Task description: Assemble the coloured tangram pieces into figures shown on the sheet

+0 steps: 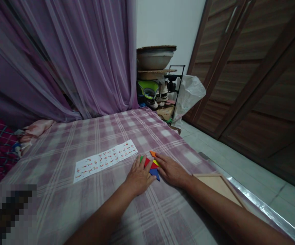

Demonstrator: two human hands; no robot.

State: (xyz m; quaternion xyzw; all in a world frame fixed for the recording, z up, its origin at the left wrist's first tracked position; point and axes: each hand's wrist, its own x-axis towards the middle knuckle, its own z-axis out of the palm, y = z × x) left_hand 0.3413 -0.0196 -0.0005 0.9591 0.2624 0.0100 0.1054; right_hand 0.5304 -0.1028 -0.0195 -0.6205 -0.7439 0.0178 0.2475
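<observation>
Several flat coloured tangram pieces lie together on a checked bedsheet (127, 126). A red piece (148, 163) is in the middle, with a yellow one (156, 163) to its right. Part of a green piece (141, 158) shows by my left fingertips, and a blue piece (155, 174) sits on the near side. At the far end an orange piece (152, 153) touches or nearly touches my right fingertips. My left hand (139, 176) rests palm down over the left pieces, fingers stretched out. My right hand (171, 169) lies flat at the right edge, fingers extended; both hands partly cover the pieces.
A printed sheet of small figures (105, 161) lies to the left. Under my right forearm is a shallow wooden tray (220, 187), near the bed's right edge. Beyond stand a shoe rack (179, 83), a white sack (189, 90), a wooden wardrobe (249, 75) and purple curtains (104, 54).
</observation>
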